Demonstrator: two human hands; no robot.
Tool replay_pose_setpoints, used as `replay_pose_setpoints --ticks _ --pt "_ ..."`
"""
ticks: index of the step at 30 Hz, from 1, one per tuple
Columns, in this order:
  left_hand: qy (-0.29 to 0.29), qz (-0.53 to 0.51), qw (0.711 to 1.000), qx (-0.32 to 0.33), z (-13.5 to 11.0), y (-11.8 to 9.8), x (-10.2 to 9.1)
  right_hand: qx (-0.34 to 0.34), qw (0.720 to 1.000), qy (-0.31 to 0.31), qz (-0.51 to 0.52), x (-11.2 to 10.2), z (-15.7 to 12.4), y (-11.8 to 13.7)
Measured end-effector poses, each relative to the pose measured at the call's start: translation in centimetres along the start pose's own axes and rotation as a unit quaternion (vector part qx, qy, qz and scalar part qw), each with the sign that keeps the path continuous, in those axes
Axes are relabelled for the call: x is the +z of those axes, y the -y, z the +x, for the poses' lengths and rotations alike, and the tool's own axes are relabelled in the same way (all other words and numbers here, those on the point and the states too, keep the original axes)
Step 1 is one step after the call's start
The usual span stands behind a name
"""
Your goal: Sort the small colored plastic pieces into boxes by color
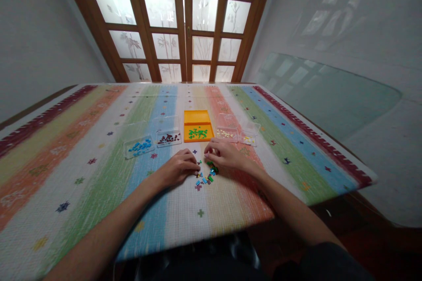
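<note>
A small loose pile of tiny building bricks [205, 180], blue, green, yellow and brown, lies on the striped tablecloth between my hands. My left hand [180, 167] rests at the pile's left edge, its fingers curled together with the tips by the bricks. What they pinch, if anything, is too small to name. Above the pile's right side is my right hand [221, 153], thumb and forefinger drawn together. Whether a piece is between them I cannot make out. Beyond the hands, an orange box [197, 117] with its lid folded back holds several green pieces [198, 132].
Left of the orange box stand clear plastic boxes, one with blue pieces [140, 145], one with dark brown pieces [169, 138]. On the right are clear boxes with cream pieces [224, 134] and yellow-white pieces [248, 139]. The tablecloth [108, 175] covers the table; glazed wooden doors [183, 30] stand behind.
</note>
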State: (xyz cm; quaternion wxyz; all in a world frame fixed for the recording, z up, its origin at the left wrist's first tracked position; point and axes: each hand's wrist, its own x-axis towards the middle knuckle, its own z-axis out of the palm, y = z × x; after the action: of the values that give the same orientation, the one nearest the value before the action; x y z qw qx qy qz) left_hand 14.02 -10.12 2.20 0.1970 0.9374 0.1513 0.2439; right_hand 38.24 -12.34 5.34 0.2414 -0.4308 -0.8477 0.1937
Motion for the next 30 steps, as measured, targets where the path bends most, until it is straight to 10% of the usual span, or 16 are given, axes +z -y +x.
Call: replay_pose_setpoints --ticks 17,30 --pt "0.039 0.214 0.976 0.01 0.9 -2.1 1.1 -0.006 1.0 0.003 -0.005 0.0 -0.1 -0.2" --pt "-0.051 0.138 0.988 -0.046 0.7 -0.7 -0.4 0.003 1.0 0.011 -0.008 -0.4 -0.3 0.2"
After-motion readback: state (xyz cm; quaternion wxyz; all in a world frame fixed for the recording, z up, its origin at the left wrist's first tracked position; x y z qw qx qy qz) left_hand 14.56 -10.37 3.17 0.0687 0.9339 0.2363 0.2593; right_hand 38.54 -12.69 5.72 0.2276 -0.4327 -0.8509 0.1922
